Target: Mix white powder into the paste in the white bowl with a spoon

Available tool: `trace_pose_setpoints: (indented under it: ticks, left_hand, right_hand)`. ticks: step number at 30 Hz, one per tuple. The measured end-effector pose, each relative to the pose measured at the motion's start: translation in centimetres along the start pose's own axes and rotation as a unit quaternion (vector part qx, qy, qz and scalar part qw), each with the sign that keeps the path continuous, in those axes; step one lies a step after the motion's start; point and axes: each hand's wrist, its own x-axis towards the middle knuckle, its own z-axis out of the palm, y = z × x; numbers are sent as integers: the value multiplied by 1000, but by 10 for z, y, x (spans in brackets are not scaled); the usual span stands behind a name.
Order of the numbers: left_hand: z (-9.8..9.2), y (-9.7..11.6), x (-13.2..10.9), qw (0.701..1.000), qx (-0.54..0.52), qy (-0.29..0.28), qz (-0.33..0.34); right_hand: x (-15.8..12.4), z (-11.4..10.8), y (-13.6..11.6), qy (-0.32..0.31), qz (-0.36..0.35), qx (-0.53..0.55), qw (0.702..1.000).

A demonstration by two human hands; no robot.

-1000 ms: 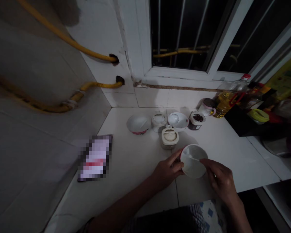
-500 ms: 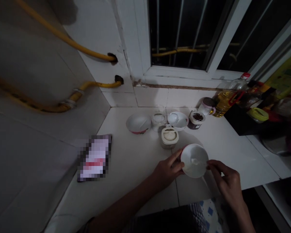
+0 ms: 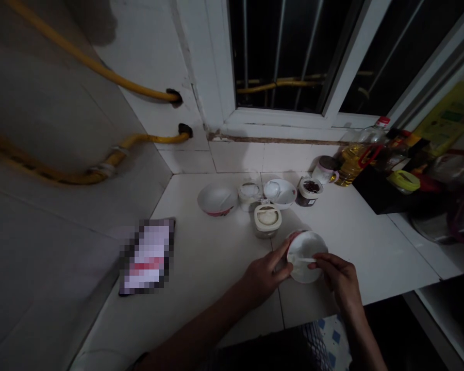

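Note:
A white bowl (image 3: 308, 245) with a red-patterned outside tilts toward me near the counter's front. My left hand (image 3: 266, 273) grips its left rim, thumb at the edge and fingers along the outer side. Inside the bowl, a small white spoon (image 3: 304, 259) points left, its handle pinched between the thumb and fingers of my right hand (image 3: 338, 278). What lies in the bowl is pale and hard to make out. Just behind it stands a square jar (image 3: 268, 220) with a white lid.
Along the back are a patterned bowl (image 3: 217, 200), a jar with white contents (image 3: 250, 195), a white bowl (image 3: 288, 193), a jar of dark red pieces (image 3: 310, 190) and a lidded mug (image 3: 326, 170). An oil bottle (image 3: 351, 159) stands right; a blurred-out phone-like slab (image 3: 147, 257) lies left.
My right hand has moved left over the bowl, bringing the spoon across its inside. My left hand keeps its hold on the rim. The view has shifted slightly.

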Motion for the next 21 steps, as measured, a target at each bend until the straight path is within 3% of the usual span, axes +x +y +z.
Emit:
trace_pose_setpoints:
  ticks: [2,4,8,21]
  left_hand:
    - [2,-1,-1,1000,-5,16,-5]
    - [3,-3,-1,996,33,32,76]
    - [1,-3,2,993,43,52,94]
    - [-2,-3,8,998,-54,39,-5]
  right_hand:
    - [0,1,-1,3,30,45,999]
    - [-1,0,1,3,50,78,996]
    - [-2,-5,5,22,56,113,992]
    - [5,-9,1,15,22,143,989]
